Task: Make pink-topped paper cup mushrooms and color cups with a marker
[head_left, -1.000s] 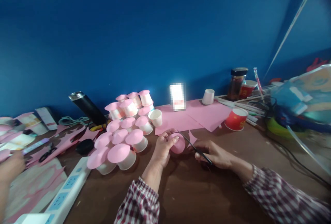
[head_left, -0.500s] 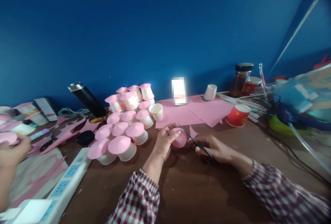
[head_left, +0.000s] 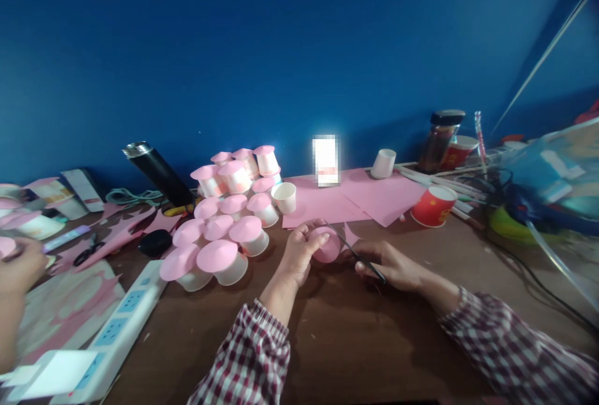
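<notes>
My left hand [head_left: 298, 258] grips a small round piece of pink paper [head_left: 326, 248] just above the brown table [head_left: 355, 336]. My right hand [head_left: 390, 266] holds dark scissors [head_left: 356, 255], whose blades point up-left and meet the paper's right edge. A pink offcut [head_left: 350, 234] lies on the table just behind the blades. Left of my hands stands a cluster of several white paper cups with pink paper caps [head_left: 224, 224].
Pink paper sheets [head_left: 360, 199] lie behind my hands, with a red cup [head_left: 433, 206], a jar [head_left: 440, 141] and a cable tangle at right. A white power strip [head_left: 112, 339], black bottle [head_left: 156, 172] and pink scraps sit left. Another person's hand [head_left: 16, 271] works at far left.
My hands with the paper and scissors have stayed together while the view tilted slightly. The other person's hand at far left has risen with something pink.
</notes>
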### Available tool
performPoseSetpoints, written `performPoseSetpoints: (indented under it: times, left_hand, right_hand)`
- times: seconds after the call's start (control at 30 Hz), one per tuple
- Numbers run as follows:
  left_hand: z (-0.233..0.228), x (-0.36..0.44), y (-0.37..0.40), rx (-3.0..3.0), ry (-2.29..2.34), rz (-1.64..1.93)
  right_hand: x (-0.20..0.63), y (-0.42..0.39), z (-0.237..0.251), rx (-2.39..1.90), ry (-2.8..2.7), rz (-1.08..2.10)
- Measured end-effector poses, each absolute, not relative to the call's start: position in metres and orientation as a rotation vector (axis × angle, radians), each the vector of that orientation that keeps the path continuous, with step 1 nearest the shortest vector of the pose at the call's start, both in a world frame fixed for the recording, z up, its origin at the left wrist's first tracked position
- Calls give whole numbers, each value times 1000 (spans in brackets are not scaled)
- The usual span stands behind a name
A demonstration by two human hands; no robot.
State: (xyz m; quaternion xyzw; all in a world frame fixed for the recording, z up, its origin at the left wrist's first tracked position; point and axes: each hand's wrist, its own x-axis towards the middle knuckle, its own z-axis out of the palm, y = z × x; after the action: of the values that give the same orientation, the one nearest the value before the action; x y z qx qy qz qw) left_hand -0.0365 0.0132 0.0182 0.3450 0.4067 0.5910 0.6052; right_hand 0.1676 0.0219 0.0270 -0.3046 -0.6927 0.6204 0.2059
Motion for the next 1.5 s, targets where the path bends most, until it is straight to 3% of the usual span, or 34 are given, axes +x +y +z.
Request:
performPoseSetpoints:
  times: [1.5]
  left_hand:
    - [18, -34, 12, 764, 940, 1374]
  right_hand:
    - [166, 22, 34, -825, -2045, 1538]
